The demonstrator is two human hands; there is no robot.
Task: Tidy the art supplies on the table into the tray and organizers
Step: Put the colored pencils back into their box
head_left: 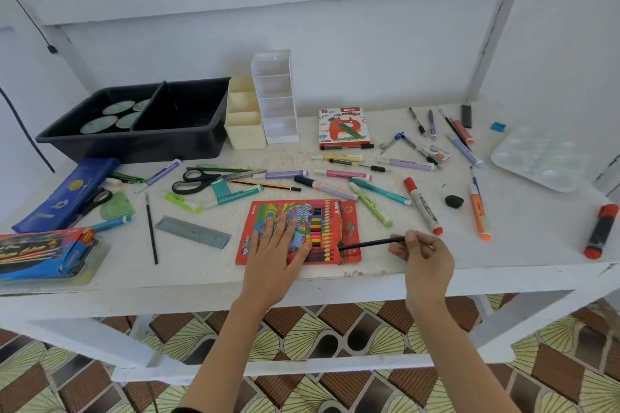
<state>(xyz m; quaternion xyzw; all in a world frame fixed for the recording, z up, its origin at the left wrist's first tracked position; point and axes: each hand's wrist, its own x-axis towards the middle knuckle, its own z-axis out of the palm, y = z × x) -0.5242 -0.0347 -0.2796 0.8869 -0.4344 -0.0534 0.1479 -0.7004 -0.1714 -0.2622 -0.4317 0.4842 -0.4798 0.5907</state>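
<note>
Two hands are busy at the near edge of the white table (469, 258). My left hand (278, 245) lies flat on the red colour pencil box (263, 211), fingers straight and spread, pressing it to the tabletop. My right hand (421, 255) pinches a dark pencil (369, 242) near its back end between thumb and fingertips. The pencil runs leftward, and its tip reaches the open flap at the right end of the box. The box lies flat, and a row of coloured pencils shows through its window just beside my left fingertips.

Loose markers, pens and a pair of black-handled scissors (198, 179) are scattered across the middle of the table beyond the box. A grey ruler (193, 231) lies to its left. An oil pastels box (344, 127) sits farther back. At the back left stands the black tray (141, 144), with two compartments, the left one holding round greenish discs. Just beside its right wall stands the cream organizer (246, 134), with the white organizer (278, 131) next to that. A white paint palette (543, 161) rests at the far right.
</note>
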